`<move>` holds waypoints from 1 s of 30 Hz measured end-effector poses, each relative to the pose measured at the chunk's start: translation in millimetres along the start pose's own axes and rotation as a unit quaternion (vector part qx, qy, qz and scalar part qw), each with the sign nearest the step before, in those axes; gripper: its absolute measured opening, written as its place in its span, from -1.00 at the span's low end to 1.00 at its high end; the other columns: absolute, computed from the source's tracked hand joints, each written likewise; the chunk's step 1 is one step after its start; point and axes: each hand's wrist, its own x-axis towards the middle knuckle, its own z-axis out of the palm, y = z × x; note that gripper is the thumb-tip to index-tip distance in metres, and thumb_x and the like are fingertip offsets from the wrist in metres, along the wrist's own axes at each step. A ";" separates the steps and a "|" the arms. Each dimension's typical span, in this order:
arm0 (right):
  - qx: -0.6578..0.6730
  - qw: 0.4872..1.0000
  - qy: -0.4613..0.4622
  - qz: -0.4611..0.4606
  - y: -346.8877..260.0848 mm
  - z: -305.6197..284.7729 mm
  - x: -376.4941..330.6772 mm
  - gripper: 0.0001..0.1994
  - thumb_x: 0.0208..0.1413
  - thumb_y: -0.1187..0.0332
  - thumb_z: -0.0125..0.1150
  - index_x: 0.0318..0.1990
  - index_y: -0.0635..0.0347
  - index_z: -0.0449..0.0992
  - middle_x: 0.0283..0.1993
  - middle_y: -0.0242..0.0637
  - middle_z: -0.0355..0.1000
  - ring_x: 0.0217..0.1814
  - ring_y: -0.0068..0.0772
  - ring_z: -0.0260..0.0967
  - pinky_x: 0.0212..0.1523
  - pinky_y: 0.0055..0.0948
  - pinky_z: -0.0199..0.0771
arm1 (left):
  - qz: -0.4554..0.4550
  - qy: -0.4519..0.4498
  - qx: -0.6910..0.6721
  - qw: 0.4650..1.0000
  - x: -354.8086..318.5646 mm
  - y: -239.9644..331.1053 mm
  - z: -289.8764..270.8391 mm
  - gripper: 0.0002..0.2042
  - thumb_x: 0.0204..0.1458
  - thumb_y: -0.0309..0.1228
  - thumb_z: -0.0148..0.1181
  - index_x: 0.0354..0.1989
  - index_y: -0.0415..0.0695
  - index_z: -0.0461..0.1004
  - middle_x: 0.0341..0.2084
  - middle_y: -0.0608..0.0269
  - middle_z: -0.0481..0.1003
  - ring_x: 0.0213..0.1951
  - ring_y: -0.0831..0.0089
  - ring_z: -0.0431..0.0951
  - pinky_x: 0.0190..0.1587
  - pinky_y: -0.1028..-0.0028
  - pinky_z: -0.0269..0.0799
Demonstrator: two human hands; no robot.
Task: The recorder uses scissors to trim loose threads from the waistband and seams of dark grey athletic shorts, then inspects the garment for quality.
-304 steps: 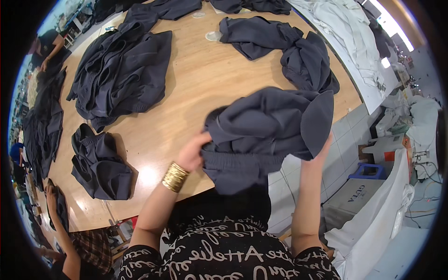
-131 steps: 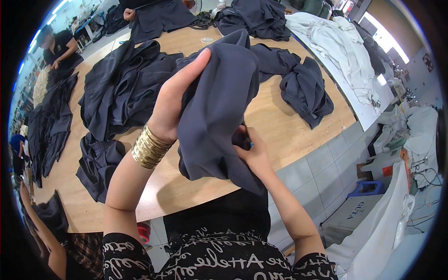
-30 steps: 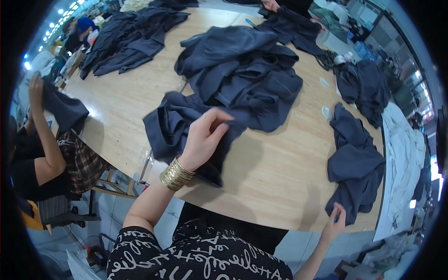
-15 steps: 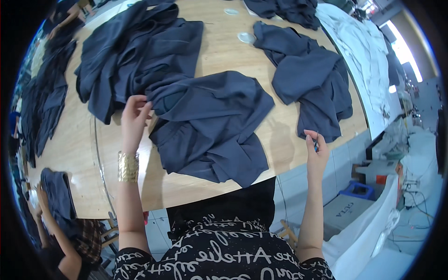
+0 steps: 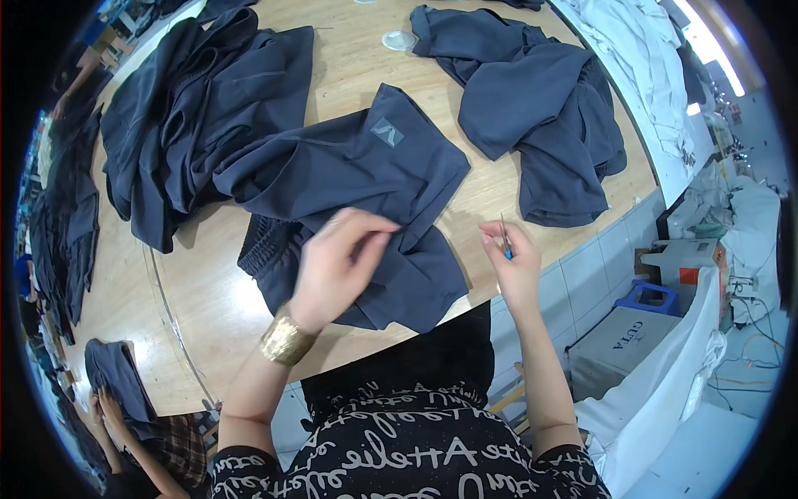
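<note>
A pair of dark blue-grey shorts (image 5: 349, 175) lies crumpled in front of me, its elastic waistband gathered at the left and a small grey patch showing on the upper part. Over the middle of it is my left hand (image 5: 341, 258), slightly blurred, with thumb and forefinger pinched together at a fold of the cloth. My right hand (image 5: 517, 262), off the cloth near the table's front edge, is closed around small thread snips (image 5: 506, 244). Their thin metal tip points up and a bit of blue shows; the rest is hidden in the fingers.
A heap of dark garments (image 5: 208, 116) lies at the left, and another dark garment (image 5: 540, 108) at the right of the wooden table (image 5: 208, 333). White cloth (image 5: 640, 75) hangs beyond its right edge. Another person's hands (image 5: 108, 416) handle dark cloth at lower left.
My left hand has moved from the shorts' far left edge to their middle. The cloth has shifted, and the patch and waistband now show. My right hand has moved left with the snips.
</note>
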 end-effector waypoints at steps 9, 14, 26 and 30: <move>-0.118 0.979 0.046 -0.161 -1.1 59.1 59.1 -0.85 -0.08 0.43 0.26 -0.34 0.26 0.47 -0.38 -0.26 0.33 -0.33 -0.28 0.42 -0.32 -0.48 0.35 | 0.025 -0.012 0.192 0.981 32.6 -49.7 75.7 -0.71 -0.18 -0.41 0.28 -0.22 -0.06 0.46 -0.15 0.27 0.36 -0.08 0.22 0.34 -0.08 0.30 0.27; -0.050 0.990 0.046 -0.125 3.1 57.6 62.8 -0.84 -0.04 0.37 0.25 -0.37 0.25 0.45 -0.44 -0.36 0.30 -0.43 -0.35 0.35 -0.42 -0.44 0.32 | 0.009 -0.028 0.184 0.982 31.9 -53.2 72.4 -0.58 -0.25 -0.32 0.35 -0.11 0.00 0.46 -0.05 0.30 0.33 -0.01 0.25 0.30 -0.01 0.28 0.21; -0.141 0.988 0.001 0.060 24.3 -93.4 -1.1 -0.89 0.06 0.39 0.14 -0.31 0.22 0.45 -0.49 -0.40 0.27 -0.48 -0.64 0.19 -0.50 -0.65 0.15 | -0.070 -0.009 -0.040 0.997 12.7 -22.9 8.4 -0.74 -0.05 -0.54 0.15 -0.13 -0.12 0.47 -0.16 0.24 0.48 -0.11 0.38 0.46 -0.16 0.52 0.34; -0.199 0.977 0.073 0.011 8.1 -69.6 -25.2 -0.86 -0.04 0.50 0.18 -0.27 0.21 0.49 -0.38 -0.33 0.30 -0.36 -0.55 0.26 -0.36 -0.57 0.24 | -0.030 -0.057 0.026 0.998 -14.7 -12.8 -0.2 -0.68 -0.17 -0.53 0.26 -0.16 -0.11 0.49 -0.19 0.17 0.48 -0.11 0.26 0.43 -0.05 0.40 0.30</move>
